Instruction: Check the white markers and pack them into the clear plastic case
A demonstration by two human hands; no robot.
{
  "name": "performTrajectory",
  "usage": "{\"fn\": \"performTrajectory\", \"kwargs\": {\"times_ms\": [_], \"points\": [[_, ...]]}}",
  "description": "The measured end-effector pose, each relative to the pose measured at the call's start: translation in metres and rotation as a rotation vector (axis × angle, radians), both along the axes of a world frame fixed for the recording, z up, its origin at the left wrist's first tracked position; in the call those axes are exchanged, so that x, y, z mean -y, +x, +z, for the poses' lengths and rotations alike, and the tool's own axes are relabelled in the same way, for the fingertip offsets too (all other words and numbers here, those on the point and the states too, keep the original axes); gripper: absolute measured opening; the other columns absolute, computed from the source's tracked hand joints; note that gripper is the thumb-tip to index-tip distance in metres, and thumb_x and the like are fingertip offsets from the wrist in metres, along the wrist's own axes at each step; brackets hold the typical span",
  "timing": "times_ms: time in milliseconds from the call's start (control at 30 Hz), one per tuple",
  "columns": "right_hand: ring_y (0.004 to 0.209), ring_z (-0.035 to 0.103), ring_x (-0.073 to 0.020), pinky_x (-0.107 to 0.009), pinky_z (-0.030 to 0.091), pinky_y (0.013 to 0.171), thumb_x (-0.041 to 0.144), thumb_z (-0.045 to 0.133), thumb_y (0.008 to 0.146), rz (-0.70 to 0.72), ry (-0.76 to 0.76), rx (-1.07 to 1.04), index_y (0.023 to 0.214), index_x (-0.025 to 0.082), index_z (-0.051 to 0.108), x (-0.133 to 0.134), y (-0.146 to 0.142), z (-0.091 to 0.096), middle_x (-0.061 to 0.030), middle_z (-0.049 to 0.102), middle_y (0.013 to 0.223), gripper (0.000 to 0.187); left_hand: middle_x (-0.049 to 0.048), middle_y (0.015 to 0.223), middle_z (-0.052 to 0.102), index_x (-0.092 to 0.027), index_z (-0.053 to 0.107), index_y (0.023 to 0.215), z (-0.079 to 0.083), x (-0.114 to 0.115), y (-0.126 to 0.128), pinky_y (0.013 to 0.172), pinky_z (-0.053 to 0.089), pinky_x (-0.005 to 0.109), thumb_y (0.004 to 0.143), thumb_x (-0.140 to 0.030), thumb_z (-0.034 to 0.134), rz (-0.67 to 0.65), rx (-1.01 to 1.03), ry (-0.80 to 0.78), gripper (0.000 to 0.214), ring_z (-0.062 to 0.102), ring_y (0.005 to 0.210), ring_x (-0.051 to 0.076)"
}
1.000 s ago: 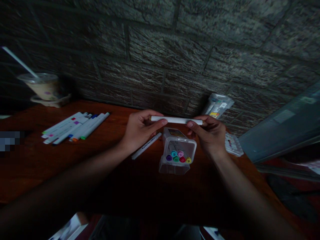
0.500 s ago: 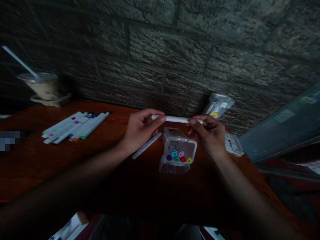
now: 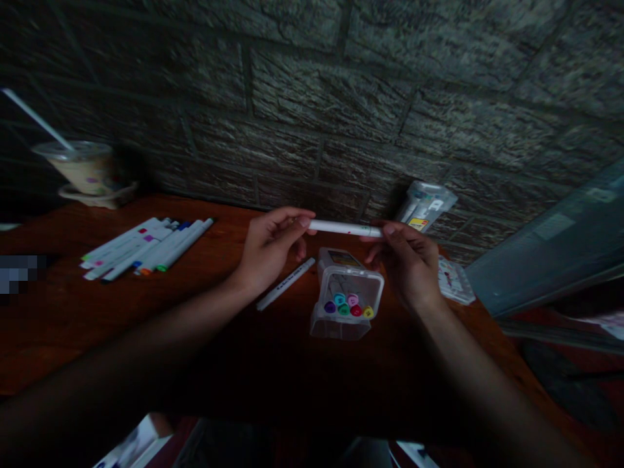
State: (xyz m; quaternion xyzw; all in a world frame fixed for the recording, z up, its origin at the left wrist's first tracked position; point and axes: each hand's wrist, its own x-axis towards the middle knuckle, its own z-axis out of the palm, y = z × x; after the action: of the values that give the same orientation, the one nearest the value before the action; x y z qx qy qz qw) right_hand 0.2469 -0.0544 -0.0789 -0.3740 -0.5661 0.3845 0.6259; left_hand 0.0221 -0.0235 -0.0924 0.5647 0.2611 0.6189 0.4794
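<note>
White marker pinched at both ends, my L hand + R hand; imo light grip, roll it slow, keep it lvl.

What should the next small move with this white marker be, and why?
Probably turn the white marker end-on toward the mouth of the clear case. The left hand and right hand hold it crosswise by its ends, above the table, while the coloured marker ends in the case face the person, with space visible above them.
</note>
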Motion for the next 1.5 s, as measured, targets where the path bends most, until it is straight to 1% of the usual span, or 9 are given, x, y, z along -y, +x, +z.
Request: {"fn": "performTrajectory", "kwargs": {"times_ms": [167,333,533,667,767,1033,1200,1400,1500], "points": [[0.052,0.067,-0.0156,-0.03,0.049,0.043,0.043,0.072,0.089,0.012,-0.037,-0.011,0.093,0.024,0.073,0.0008,0.0013,0.0013,-0.0059,0.081,0.087,0.02,0.0048,0.082,0.073,-0.018,0.079,0.098,0.0012,0.0007,-0.0012,0.043,0.047,0.022,0.09,-0.029,0.07,-0.031,0.044,-0.04,0.016,0.057,0.049,0.009],[0.054,0.067,-0.0167,-0.032,0.05,0.045,0.047,0.065,0.091,-0.01,-0.054,0.058,0.092,0.024,0.069,0.0017,0.0026,0.002,-0.0077,0.081,0.092,0.023,0.0067,0.084,0.075,-0.017,0.079,0.098,0.0013,0.001,-0.0022,0.043,0.047,0.023,0.091,-0.029,0.067,-0.043,0.063,-0.061,0.019,0.057,0.049,0.01],[0.055,0.068,-0.016,-0.032,0.05,0.045,0.047,0.067,0.088,-0.004,-0.07,0.025,0.089,0.024,0.069,0.0021,0.0027,0.0029,-0.0093,0.082,0.103,0.023,0.0079,0.082,0.076,-0.016,0.079,0.099,0.0015,0.0001,-0.0025,0.044,0.047,0.024,0.091,-0.031,0.067,-0.055,0.085,-0.072,0.021,0.058,0.049,0.011],[0.052,0.067,-0.0167,-0.031,0.049,0.044,0.044,0.07,0.087,0.028,-0.075,-0.035,0.091,0.024,0.073,0.0022,0.0026,0.0036,-0.0085,0.083,0.093,0.022,0.0082,0.082,0.076,-0.016,0.079,0.099,0.0021,0.0003,-0.0031,0.044,0.046,0.024,0.091,-0.031,0.066,-0.062,0.097,-0.066,0.021,0.058,0.05,0.011],[0.052,0.067,-0.0169,-0.031,0.049,0.044,0.045,0.069,0.089,0.042,-0.064,-0.027,0.094,0.024,0.074,0.0016,0.003,0.0031,-0.0076,0.083,0.089,0.023,0.0091,0.082,0.077,-0.015,0.078,0.099,0.0026,0.0008,-0.0033,0.044,0.045,0.025,0.091,-0.031,0.066,-0.056,0.101,-0.065,0.022,0.058,0.049,0.011],[0.053,0.07,-0.0176,-0.03,0.049,0.042,0.046,0.067,0.091,0.033,-0.062,-0.02,0.099,0.023,0.072,0.0,0.0043,0.0005,-0.0082,0.083,0.09,0.025,0.0084,0.079,0.077,-0.016,0.077,0.099,0.0036,0.0004,-0.0025,0.043,0.044,0.025,0.092,-0.033,0.066,-0.053,0.108,-0.07,0.022,0.057,0.048,0.011],[0.055,0.072,-0.0176,-0.029,0.05,0.042,0.054,0.064,0.093,-0.009,-0.065,0.037,0.101,0.022,0.071,-0.0004,0.0041,-0.0002,-0.0092,0.083,0.093,0.034,0.0087,0.081,0.078,-0.016,0.077,0.1,0.0025,0.0001,-0.0017,0.043,0.045,0.024,0.092,-0.037,0.068,-0.039,0.097,-0.065,0.025,0.057,0.047,0.011],[0.056,0.073,-0.0173,-0.028,0.05,0.04,0.054,0.069,0.091,-0.032,-0.07,0.004,0.093,0.022,0.07,-0.0012,0.0023,0.0,-0.0091,0.083,0.092,0.032,0.0082,0.083,0.079,-0.016,0.077,0.1,0.0026,0.0009,0.0003,0.041,0.044,0.023,0.092,-0.038,0.071,-0.007,0.058,-0.031,0.024,0.056,0.046,0.009],[0.054,0.072,-0.0168,-0.028,0.051,0.04,0.054,0.069,0.092,-0.051,-0.059,0.027,0.094,0.023,0.07,-0.0019,0.0023,-0.0005,-0.0082,0.083,0.091,0.032,0.008,0.083,0.079,-0.017,0.078,0.101,0.0031,0.0013,0.0006,0.04,0.043,0.022,0.092,-0.038,0.072,0.035,0.004,-0.016,0.024,0.056,0.045,0.008]]}}
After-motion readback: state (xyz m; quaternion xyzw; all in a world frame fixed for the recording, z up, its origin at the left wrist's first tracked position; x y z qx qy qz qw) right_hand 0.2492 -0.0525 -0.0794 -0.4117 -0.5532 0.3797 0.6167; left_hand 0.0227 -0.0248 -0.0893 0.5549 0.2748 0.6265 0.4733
